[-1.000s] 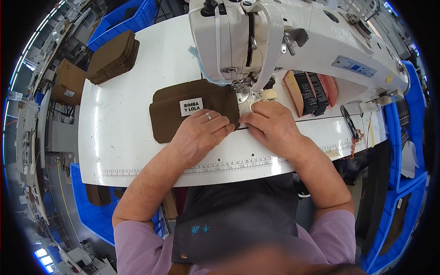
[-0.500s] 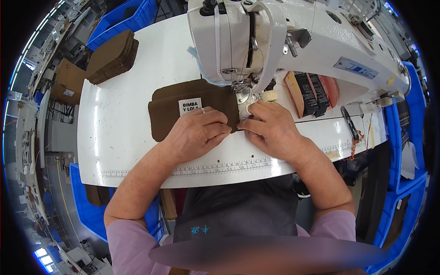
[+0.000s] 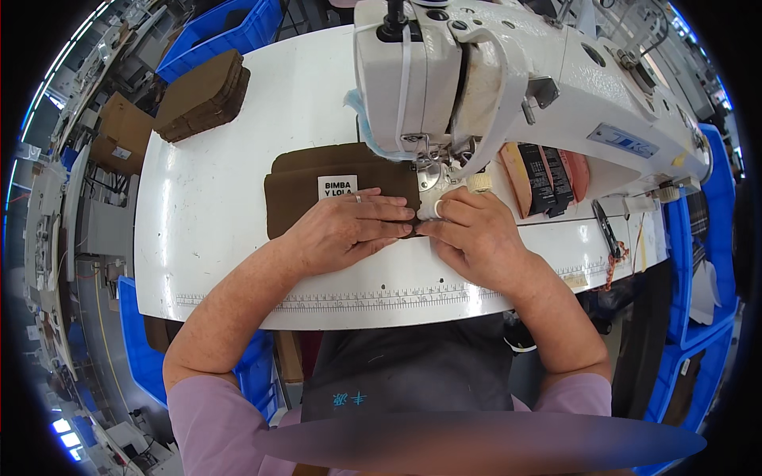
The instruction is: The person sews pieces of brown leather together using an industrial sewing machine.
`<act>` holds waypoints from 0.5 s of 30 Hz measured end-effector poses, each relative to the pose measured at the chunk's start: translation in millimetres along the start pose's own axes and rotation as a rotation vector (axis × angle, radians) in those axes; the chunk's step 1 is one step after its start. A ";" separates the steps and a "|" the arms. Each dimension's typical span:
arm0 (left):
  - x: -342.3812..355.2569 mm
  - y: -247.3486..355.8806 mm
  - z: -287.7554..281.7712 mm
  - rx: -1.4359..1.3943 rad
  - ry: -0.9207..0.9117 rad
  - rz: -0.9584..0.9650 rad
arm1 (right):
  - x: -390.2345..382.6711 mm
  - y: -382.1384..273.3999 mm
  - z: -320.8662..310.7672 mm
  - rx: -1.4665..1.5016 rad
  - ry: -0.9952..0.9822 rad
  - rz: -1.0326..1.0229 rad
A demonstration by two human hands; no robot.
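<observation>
A brown fabric piece [image 3: 298,202] with a white printed label [image 3: 337,186] lies on the white table, its right edge beside the presser foot [image 3: 429,170] of the sewing machine [image 3: 413,87]. My left hand [image 3: 345,230] rests flat on the fabric, fingers stretched toward its right edge and partly over the label. At that edge my right hand [image 3: 475,234] has its fingers bent and closed, the tips at the fabric's lower right corner. A pale band circles one of its fingers. What lies under the fingertips is hidden.
A stack of brown pieces [image 3: 202,95] sits at the far left. Right of the needle lie a dark printed bundle on red material [image 3: 548,178] and black thread snips [image 3: 607,228]. A ruler strip [image 3: 381,301] runs along the front edge. Blue bins [image 3: 218,36] stand around the table.
My left hand's fingers have straightened and flattened on the fabric. My right hand remains at the fabric's right edge, fingers slightly shifted. The whole view has shifted a little.
</observation>
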State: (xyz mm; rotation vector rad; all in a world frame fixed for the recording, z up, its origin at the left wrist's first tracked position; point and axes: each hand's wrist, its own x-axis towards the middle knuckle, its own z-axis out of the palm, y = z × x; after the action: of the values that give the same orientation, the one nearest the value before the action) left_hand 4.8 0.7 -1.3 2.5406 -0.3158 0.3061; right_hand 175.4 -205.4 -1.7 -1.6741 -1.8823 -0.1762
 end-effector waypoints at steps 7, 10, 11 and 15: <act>11.0 -13.7 -4.9 0.011 0.015 -0.024 | 2.6 2.7 5.8 -0.078 -0.016 0.099; 13.9 -20.7 -7.0 0.029 0.035 -0.052 | 9.3 -1.4 6.3 -0.125 0.008 0.153; 15.2 -21.7 -5.9 0.028 0.036 -0.049 | 10.0 -1.6 6.6 -0.127 0.007 0.154; 19.0 -25.7 -0.2 0.097 0.077 -0.080 | 11.5 -2.4 8.5 -0.189 -0.074 0.270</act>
State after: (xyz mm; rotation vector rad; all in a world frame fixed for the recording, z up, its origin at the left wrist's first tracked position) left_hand 30.0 18.8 -8.6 2.6206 -0.1725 0.3965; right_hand 170.1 -192.0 -1.9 -2.0694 -1.7127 -0.1881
